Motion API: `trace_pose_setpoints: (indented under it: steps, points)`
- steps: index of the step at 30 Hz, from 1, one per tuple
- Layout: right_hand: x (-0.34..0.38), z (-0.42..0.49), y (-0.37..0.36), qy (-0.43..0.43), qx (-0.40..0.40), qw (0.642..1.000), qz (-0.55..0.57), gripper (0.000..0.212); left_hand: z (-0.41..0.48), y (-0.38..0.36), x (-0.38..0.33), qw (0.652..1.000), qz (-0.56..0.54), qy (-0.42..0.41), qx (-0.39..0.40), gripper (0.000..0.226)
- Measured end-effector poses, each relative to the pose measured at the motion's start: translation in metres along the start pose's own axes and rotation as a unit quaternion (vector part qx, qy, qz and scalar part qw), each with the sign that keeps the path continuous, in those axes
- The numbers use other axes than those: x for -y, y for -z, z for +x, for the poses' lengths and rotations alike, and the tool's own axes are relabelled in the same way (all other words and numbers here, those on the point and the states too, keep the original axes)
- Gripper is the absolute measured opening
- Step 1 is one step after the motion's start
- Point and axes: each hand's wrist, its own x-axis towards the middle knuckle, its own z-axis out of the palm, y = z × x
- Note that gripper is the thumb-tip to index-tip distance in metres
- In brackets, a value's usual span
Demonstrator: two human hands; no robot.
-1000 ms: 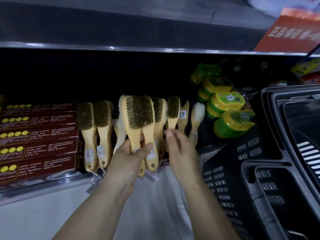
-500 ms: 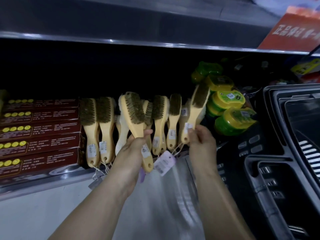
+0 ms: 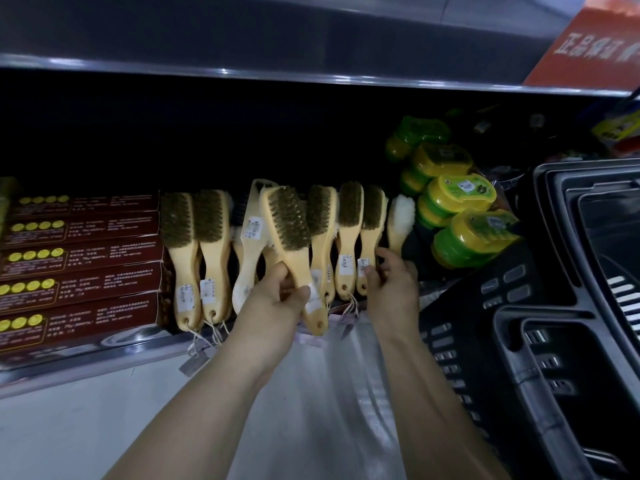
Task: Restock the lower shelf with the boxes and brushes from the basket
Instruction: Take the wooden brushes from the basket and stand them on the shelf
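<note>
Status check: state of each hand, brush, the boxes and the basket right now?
left hand: grips tilted brush by the handle
tilted brush: held in front of the row
right hand: pinches handle of right brush
right brush: upright in the row
red boxes: stacked, left on shelf
basket: at right, contents unclear

We look into a store aisle's shelving under dim, bluish light. A grey metal upper shelf (image 3: pixel 242 72) runs across the top of our view, its front edge catching a thin bright line of reflection. Beneath it the recess (image 3: pixel 173 140) falls into near-black shadow, and we cannot make out its back wall. An orange-red sign (image 3: pixel 588 46) with white characters, blurred, shows tilted at the upper right. Stacked green-and-yellow tubs (image 3: pixel 460 195) sit at the right of the recess. Below us the pale floor (image 3: pixel 86 427) carries a glossy streak of reflected light.
</note>
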Motion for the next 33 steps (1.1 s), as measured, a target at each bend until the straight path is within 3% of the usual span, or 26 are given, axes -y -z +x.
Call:
trace_pose_setpoints:
  steps: [4, 8, 10, 13, 17, 19, 21, 26, 33]
  points:
    - [0.012, -0.015, 0.011, 0.032, 0.013, 0.997, 0.068, 0.018, 0.001, -0.001, -0.002, 0.999, -0.005, -0.039, -0.013, 0.025]
    - [0.029, -0.041, 0.015, -0.003, 0.223, 0.948, 0.226, 0.018, 0.004, -0.003, -0.007, 0.998, -0.038, -0.046, 0.007, 0.026]
    - [0.03, -0.046, 0.016, -0.013, 0.257, 0.931, 0.257, 0.017, 0.005, -0.004, -0.01, 0.998, -0.019, -0.048, 0.025, 0.022]
    - [0.024, -0.041, 0.021, -0.042, 0.212, 0.933, 0.287, 0.015, 0.011, 0.0, -0.012, 0.999, 0.036, -0.038, 0.008, 0.022]
    - [0.008, -0.009, 0.028, -0.079, -0.003, 0.973, 0.217, 0.009, 0.026, 0.024, -0.014, 0.962, 0.22, -0.096, -0.132, 0.02]
    - [0.004, 0.006, 0.028, -0.089, -0.052, 0.983, 0.151, 0.024, 0.03, 0.03, -0.011, 0.939, 0.282, -0.109, -0.164, 0.024]
    - [0.001, 0.014, 0.025, -0.098, -0.063, 0.988, 0.105, 0.034, 0.032, 0.03, -0.005, 0.919, 0.337, -0.112, -0.173, 0.028]
    - [-0.006, 0.016, 0.014, -0.054, -0.078, 0.995, 0.024, 0.03, 0.037, 0.023, 0.001, 0.891, 0.389, -0.139, -0.187, 0.03]
    - [-0.011, 0.015, 0.011, -0.054, -0.068, 0.996, 0.007, 0.028, 0.04, 0.014, 0.003, 0.844, 0.499, -0.136, -0.141, 0.023]
